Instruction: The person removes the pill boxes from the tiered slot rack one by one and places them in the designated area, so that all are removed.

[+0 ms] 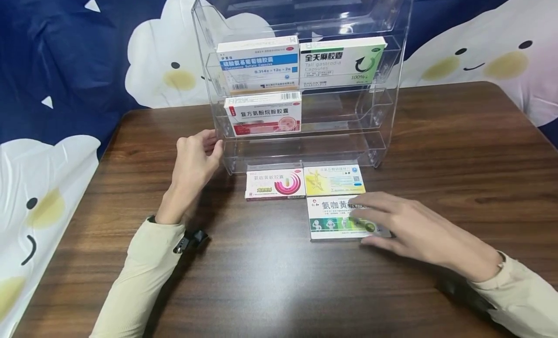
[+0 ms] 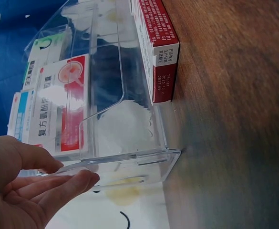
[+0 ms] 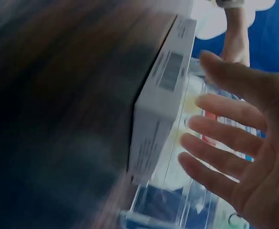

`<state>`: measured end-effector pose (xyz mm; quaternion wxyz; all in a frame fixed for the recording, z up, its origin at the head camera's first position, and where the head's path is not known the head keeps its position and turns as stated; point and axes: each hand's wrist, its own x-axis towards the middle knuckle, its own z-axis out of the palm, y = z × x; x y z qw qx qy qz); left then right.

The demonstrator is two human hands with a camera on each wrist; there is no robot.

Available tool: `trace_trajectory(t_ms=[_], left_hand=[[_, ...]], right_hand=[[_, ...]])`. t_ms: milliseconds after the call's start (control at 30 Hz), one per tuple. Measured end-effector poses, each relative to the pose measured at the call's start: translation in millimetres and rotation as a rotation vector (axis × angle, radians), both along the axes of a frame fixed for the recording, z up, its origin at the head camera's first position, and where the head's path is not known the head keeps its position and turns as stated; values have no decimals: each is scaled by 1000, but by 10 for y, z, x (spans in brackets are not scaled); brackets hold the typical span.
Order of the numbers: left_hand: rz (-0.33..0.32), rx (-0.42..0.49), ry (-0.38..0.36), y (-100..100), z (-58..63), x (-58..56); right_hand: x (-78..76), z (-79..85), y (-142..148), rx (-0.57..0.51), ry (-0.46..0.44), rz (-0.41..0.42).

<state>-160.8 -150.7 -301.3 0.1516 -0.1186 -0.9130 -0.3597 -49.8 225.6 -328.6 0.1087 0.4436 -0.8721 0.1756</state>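
Observation:
A clear plastic display rack point(image 1: 335, 146) with several tiers stands on the table. At its left side my left hand point(image 1: 196, 156) pinches the edge of the side panel point(image 2: 125, 164) between thumb and fingers. My right hand point(image 1: 405, 226) hovers over the right end of a white-and-green medicine box point(image 1: 329, 226) lying flat, partly covering it. In the right wrist view the fingers of that hand point(image 3: 244, 129) are spread and loosely extended beside the box point(image 3: 153, 114), holding nothing. Behind that box lie a yellow-and-white medicine box point(image 1: 333, 180) and a pink-and-white medicine box point(image 1: 274, 184).
On the rack's shelves stand a blue-and-white box point(image 1: 259, 67), a green-and-white box point(image 1: 342, 64) and a red-and-white box point(image 1: 263, 115). The dark wooden table point(image 1: 244, 280) is backed by a blue cloth point(image 1: 78, 52) with white clouds.

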Motion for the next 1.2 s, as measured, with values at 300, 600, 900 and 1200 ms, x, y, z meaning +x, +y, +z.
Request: trace_trajectory(t_ms=[300, 600, 900, 1200], left_hand=[[2, 4, 4, -6, 12, -2], [7, -3, 1, -1, 19, 4], [3, -5, -8, 9, 5, 9], [6, -4, -3, 4, 6, 12]], right_hand=[[2, -36, -65, 82, -11, 44], [-33, -46, -77, 79, -27, 43], [-83, 15, -94, 67, -23, 39], [-661, 304, -290, -177, -110, -184]])
